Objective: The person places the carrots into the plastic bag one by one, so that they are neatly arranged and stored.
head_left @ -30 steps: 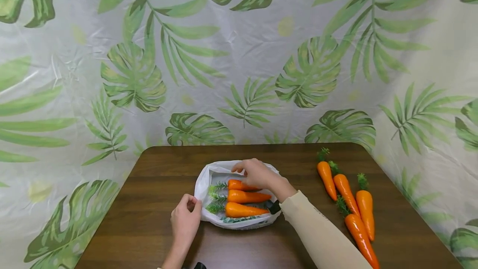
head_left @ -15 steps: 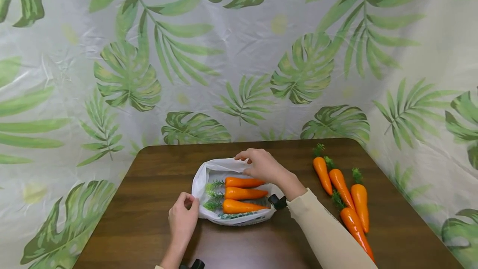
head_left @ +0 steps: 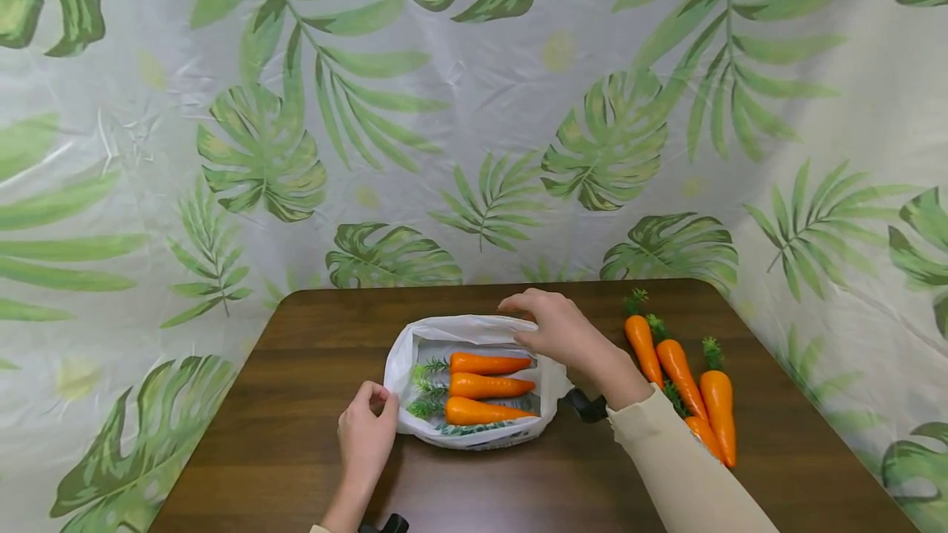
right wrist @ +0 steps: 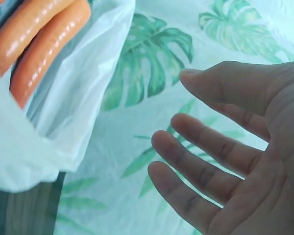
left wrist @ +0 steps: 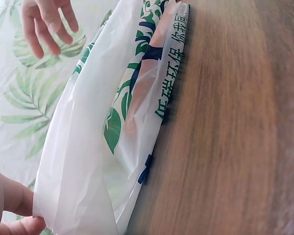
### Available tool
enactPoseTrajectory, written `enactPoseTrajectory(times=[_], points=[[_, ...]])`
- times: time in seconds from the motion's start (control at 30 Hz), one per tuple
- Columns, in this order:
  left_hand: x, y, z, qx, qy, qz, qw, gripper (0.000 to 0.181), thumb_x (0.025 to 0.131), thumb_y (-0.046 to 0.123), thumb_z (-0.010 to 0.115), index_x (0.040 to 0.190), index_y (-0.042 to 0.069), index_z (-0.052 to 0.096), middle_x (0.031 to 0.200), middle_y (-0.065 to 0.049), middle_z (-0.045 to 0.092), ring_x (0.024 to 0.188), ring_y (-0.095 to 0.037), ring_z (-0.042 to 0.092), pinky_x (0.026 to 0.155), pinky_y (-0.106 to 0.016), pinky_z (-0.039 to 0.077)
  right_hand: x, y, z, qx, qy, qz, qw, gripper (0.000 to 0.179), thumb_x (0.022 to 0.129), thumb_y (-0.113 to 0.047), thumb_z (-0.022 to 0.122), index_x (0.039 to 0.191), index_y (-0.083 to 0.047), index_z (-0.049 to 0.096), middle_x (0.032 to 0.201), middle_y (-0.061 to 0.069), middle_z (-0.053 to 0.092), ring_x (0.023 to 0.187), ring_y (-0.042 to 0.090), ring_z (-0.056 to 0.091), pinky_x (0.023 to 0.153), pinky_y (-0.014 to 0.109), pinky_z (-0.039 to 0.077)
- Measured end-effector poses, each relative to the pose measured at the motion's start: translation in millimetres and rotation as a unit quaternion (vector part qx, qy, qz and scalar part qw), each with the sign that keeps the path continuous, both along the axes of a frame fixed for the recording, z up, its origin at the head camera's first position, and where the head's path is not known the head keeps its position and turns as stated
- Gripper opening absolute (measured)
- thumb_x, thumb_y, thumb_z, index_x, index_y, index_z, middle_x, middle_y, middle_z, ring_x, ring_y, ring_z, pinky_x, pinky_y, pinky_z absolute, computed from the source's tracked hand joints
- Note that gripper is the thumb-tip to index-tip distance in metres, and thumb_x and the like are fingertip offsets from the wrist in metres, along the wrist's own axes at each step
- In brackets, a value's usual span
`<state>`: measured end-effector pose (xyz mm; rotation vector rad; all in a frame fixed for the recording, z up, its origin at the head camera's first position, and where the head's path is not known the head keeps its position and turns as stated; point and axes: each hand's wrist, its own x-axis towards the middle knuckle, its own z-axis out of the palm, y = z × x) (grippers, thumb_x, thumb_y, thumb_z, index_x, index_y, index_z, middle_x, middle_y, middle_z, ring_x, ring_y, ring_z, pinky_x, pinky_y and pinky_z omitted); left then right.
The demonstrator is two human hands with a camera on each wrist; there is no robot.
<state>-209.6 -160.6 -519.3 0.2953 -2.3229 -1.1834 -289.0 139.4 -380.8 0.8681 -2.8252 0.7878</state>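
A white plastic bag (head_left: 398, 364) lies with its mouth spread wide, and three orange carrots (head_left: 491, 386) with green tops rest side by side in it. At its left rim, my left hand (head_left: 366, 430) pinches the plastic between thumb and fingers; the left wrist view shows the fingertips (left wrist: 19, 198) on the bag's edge. Over the bag's far right rim is my right hand (head_left: 559, 331). Its fingers are relaxed and apart in the right wrist view, with nothing between them, and the bag's wall (right wrist: 95, 83) is off to the side.
Several more carrots (head_left: 681, 377) lie on the right side of the brown wooden table (head_left: 311, 368), partly behind the right sleeve (head_left: 681, 463). Behind the table hangs a leaf-patterned cloth (head_left: 474, 105).
My right hand has moved right, from above the carrots in the bag to the far right rim. My left hand keeps its pinch at the left rim.
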Motion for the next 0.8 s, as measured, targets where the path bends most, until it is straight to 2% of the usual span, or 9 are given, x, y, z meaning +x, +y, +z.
enactPoseTrajectory(times=[0.17,0.3,0.53,0.8], points=[[-0.6,-0.1,0.4,0.001,-0.001,0.000,1.0000,0.011,0.088,0.014,0.071,0.081,0.014,0.063,0.087,-0.004,0.075,0.091,-0.030,0.072,0.081,-0.054,0.048,8.9,16.6,3.7,0.010,0.020,-0.022,0.9995,0.045,0.088,-0.014,0.077,0.131,-0.022,0.065,0.119,-0.007,0.064,0.096,0.015,0.060,0.081,0.037,0.051],[0.0,0.0,-0.2,0.002,-0.004,-0.001,1.0000,0.011,0.088,0.014,0.071,0.081,0.014,0.063,0.088,-0.005,0.075,0.093,-0.030,0.072,0.082,-0.054,0.048,14.9,32.3,3.2,0.007,0.031,-0.041,0.9986,0.047,0.087,-0.013,0.079,0.131,-0.024,0.065,0.120,-0.007,0.064,0.097,0.016,0.061,0.080,0.038,0.052],[2.3,0.5,0.2,0.003,-0.010,-0.003,0.9999,0.010,0.088,0.014,0.071,0.081,0.014,0.063,0.090,-0.006,0.075,0.094,-0.031,0.072,0.081,-0.054,0.047,24.8,62.6,-5.5,-0.015,0.057,-0.068,0.9960,0.046,0.085,-0.014,0.081,0.128,-0.022,0.067,0.117,-0.005,0.065,0.094,0.017,0.061,0.074,0.037,0.051],[1.1,1.3,-0.8,0.000,-0.006,0.002,1.0000,0.011,0.088,0.014,0.071,0.080,0.014,0.063,0.088,-0.005,0.075,0.093,-0.031,0.072,0.081,-0.054,0.047,38.5,100.0,-11.9,-0.022,0.073,-0.103,0.9918,0.047,0.086,-0.013,0.079,0.130,-0.019,0.065,0.114,-0.001,0.066,0.095,0.023,0.063,0.074,0.042,0.050]])
